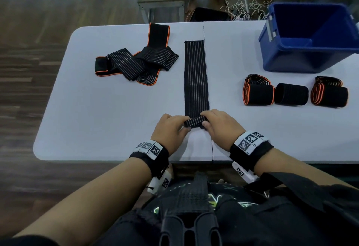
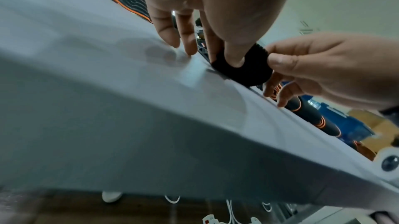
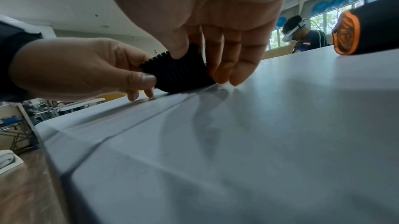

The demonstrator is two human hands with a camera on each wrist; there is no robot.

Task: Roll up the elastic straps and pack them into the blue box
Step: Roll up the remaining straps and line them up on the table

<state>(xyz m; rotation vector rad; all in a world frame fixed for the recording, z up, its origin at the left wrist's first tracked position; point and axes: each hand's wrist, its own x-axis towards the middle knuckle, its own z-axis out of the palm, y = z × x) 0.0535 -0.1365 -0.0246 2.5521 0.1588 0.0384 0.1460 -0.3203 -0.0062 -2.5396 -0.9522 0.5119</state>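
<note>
A long black ribbed elastic strap (image 1: 196, 76) lies flat down the middle of the white table (image 1: 108, 121), its near end curled into a small roll (image 1: 194, 123). My left hand (image 1: 171, 130) pinches the roll's left end and my right hand (image 1: 219, 124) pinches its right end. The left wrist view shows the roll (image 2: 244, 67) between thumb and fingers, as does the right wrist view, roll (image 3: 179, 74). Three rolled straps (image 1: 291, 94) stand in a row at the right. The blue box (image 1: 310, 37) sits at the far right, open.
A loose heap of black straps with orange edging (image 1: 139, 61) lies at the back left of the table. The table's near edge runs just in front of my wrists. Cables and a grey stand are on the floor behind the table. Another person (image 3: 302, 36) stands beyond it.
</note>
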